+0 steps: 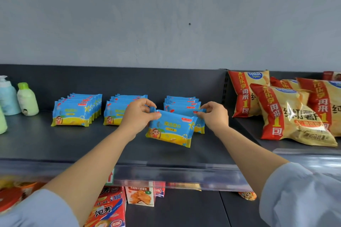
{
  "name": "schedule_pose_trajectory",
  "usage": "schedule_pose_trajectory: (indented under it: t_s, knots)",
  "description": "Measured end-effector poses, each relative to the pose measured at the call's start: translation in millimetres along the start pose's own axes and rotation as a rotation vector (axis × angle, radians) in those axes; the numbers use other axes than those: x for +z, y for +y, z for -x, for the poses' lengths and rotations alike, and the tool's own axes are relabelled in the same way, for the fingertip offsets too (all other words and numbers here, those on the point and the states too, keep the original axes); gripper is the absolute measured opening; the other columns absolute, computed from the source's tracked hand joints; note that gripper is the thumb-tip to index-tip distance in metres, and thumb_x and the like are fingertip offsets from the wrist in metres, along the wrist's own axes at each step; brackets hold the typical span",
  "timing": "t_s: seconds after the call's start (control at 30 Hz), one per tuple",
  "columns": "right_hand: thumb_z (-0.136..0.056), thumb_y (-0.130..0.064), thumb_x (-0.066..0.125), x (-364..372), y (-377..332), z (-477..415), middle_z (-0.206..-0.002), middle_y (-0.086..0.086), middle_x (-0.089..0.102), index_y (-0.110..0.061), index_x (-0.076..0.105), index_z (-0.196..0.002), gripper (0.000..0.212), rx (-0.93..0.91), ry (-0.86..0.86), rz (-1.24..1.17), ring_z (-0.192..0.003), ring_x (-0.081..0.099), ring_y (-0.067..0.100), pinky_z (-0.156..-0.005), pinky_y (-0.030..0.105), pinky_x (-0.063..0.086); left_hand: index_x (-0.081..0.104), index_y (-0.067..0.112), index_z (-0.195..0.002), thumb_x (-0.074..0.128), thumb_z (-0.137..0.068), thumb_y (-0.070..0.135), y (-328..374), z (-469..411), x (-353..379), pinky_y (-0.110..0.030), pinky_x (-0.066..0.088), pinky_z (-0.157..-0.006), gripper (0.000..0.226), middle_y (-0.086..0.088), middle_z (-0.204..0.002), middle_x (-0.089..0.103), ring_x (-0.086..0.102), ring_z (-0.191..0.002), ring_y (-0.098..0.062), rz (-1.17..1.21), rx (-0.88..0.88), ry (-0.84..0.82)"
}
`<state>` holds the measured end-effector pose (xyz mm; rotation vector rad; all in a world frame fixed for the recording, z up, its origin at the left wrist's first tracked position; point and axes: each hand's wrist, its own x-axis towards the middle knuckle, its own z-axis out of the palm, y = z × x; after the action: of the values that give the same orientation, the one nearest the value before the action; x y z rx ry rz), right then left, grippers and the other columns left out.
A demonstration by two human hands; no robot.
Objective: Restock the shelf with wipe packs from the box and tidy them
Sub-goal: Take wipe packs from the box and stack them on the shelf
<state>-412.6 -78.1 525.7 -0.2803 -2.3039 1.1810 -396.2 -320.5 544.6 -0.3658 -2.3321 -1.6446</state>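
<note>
A dark grey metal shelf deck runs across the view, with a clear plastic price rail along its front edge and a low grey back wall behind. On the right lie puffy yellow-and-red snack bags, their nearest edge close to the right forearm. Three rows of flat blue-and-yellow wipe packs stand on edge, faces forward, towards the back: a left row, a middle row and a right row, with bare gaps between them and a broad bare strip of deck in front. One more blue-and-yellow wipe pack is held just in front of the right row, printed face towards the camera, its long axis running left to right and dipping towards the right; its lower edge seems just clear of the deck. The left hand pinches the pack's upper left corner between thumb and curled fingers, and the right hand pinches the upper right corner likewise, both forearms stretched forward from pushed-up pale blue sleeves. At the far left stand pale green and blue plastic bottles, well apart from the packs.
</note>
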Motion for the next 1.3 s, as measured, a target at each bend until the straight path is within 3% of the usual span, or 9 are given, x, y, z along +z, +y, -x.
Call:
schedule_pose_trajectory:
  t_s: [0.23,0.47,0.57,0.67,0.9,1.0,1.1,1.3]
  knots:
    - [-0.082,-0.024,0.076,7,2,-11,-0.112,0.004,0.065,-0.015,0.063,-0.113,0.035,0.013,0.018,0.034,-0.089,0.063,0.014,-0.064,0.025,0.053,0.058,0.02,-0.087,0.075,-0.08,0.009,-5,-20,8,-0.047,0.058,-0.079,0.021,-0.002,-0.084,0.066,0.069,-0.09,-0.02,-0.006,-0.017,-0.042]
    - [-0.08,-0.026,0.077,9,4,-13,-0.103,0.001,0.065,-0.014,0.063,-0.112,0.036,0.007,0.03,-0.008,-0.094,0.063,0.016,-0.077,0.034,0.057,0.057,0.02,-0.087,0.076,-0.079,0.011,-17,-37,22,-0.047,0.057,-0.081,0.023,-0.002,-0.09,0.066,0.067,-0.093,-0.02,-0.029,-0.036,-0.035]
    - [-0.084,-0.019,0.073,7,5,-12,-0.1,0.0,0.063,-0.015,0.061,-0.115,0.034,0.021,0.011,-0.038,-0.091,0.062,0.014,-0.067,0.025,0.053,0.056,0.02,-0.089,0.076,-0.08,0.013,-22,-44,29,-0.046,0.058,-0.08,0.023,-0.002,-0.092,0.065,0.066,-0.094,-0.02,-0.062,-0.045,-0.029]
    - [-0.085,-0.014,0.072,4,6,-11,-0.099,-0.001,0.063,-0.015,0.06,-0.118,0.034,0.019,-0.015,-0.06,-0.092,0.062,0.013,-0.067,0.022,0.051,0.056,0.019,-0.09,0.076,-0.08,0.014,-27,-50,35,-0.047,0.058,-0.078,0.023,-0.002,-0.09,0.064,0.066,-0.092,-0.02,-0.097,-0.041,-0.02]
    - [-0.088,-0.006,0.065,4,8,-12,-0.106,0.0,0.064,-0.014,0.057,-0.126,0.039,0.024,-0.031,-0.024,-0.095,0.059,0.01,-0.065,0.019,0.05,0.056,0.018,-0.093,0.074,-0.082,0.022,-31,-58,51,-0.042,0.055,-0.071,0.021,0.0,-0.085,0.06,0.061,-0.084,-0.023,-0.258,0.045,0.037]
    - [-0.089,-0.007,0.065,5,9,-12,-0.115,0.004,0.065,-0.013,0.055,-0.13,0.043,0.04,-0.03,0.001,-0.103,0.062,0.015,-0.071,0.023,0.053,0.056,0.018,-0.101,0.069,-0.086,0.028,-32,-58,52,-0.034,0.049,-0.067,0.023,0.009,-0.079,0.051,0.055,-0.079,-0.016,-0.361,0.105,0.032]
    - [-0.088,-0.008,0.066,6,9,-13,-0.114,0.004,0.066,-0.012,0.057,-0.128,0.041,0.045,-0.026,0.016,-0.104,0.063,0.016,-0.074,0.026,0.054,0.056,0.019,-0.107,0.068,-0.087,0.027,-35,-58,51,-0.036,0.054,-0.067,0.025,0.007,-0.081,0.053,0.058,-0.08,-0.015,-0.368,0.133,-0.005]
    - [-0.087,-0.009,0.068,6,9,-14,-0.111,0.003,0.066,-0.014,0.06,-0.122,0.036,0.048,-0.014,0.007,-0.1,0.063,0.014,-0.071,0.024,0.054,0.047,0.023,-0.122,0.078,-0.074,0.013,-33,-61,48,-0.041,0.059,-0.072,0.057,0.0,-0.102,0.058,0.062,-0.089,-0.017,-0.355,0.075,-0.142]
